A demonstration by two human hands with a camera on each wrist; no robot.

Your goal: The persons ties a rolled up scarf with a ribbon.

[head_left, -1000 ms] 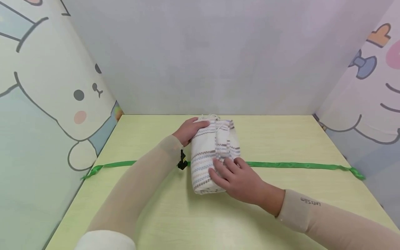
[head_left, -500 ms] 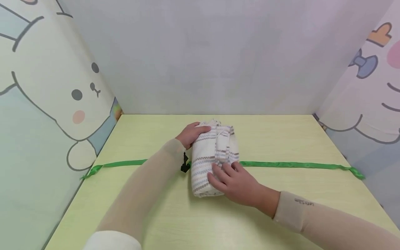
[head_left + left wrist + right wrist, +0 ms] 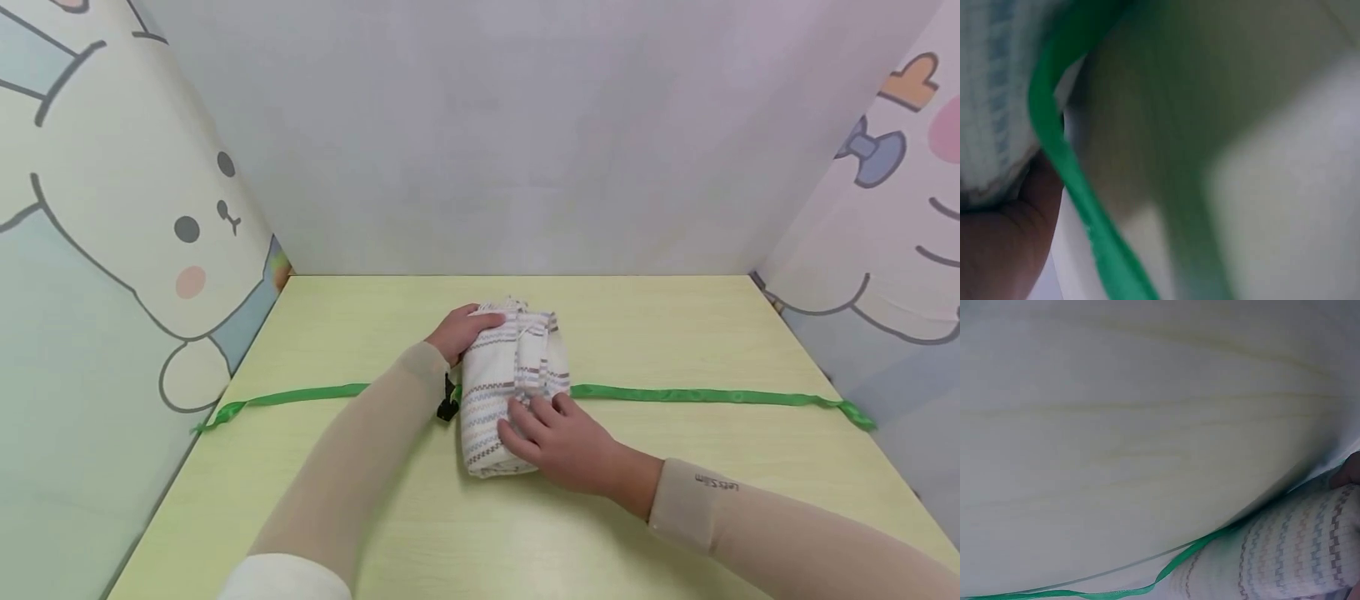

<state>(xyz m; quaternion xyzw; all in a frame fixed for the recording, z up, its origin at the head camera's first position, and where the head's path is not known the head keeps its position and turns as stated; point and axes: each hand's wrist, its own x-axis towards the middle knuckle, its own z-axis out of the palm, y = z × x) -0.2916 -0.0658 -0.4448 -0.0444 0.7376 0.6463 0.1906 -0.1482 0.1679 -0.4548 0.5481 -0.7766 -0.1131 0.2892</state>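
A white towel (image 3: 491,362) with brown, blue and tan woven stripes lies folded into a thick bundle mid-table, fringe at its far end. My left hand (image 3: 459,332) grips its far left edge, thumb on top; the other fingers are mostly hidden. In the left wrist view, part of that hand (image 3: 1004,250) touches the striped towel (image 3: 994,94). My right hand (image 3: 566,446) holds the near right part with bent fingers, their tips on the top layer. The right wrist view shows the towel's striped side (image 3: 1285,550) with a bit of a hand (image 3: 1349,472) at its edge.
A green ribbon (image 3: 690,395) runs across the pale wooden table (image 3: 450,542) and passes behind the towel. A small black piece (image 3: 447,404) hangs by my left wrist. A grey wall (image 3: 510,150) stands behind; cartoon-printed panels flank both sides.
The towel has slid slightly toward me, with both hands moving along with it. The right forearm has shifted a little to the left.
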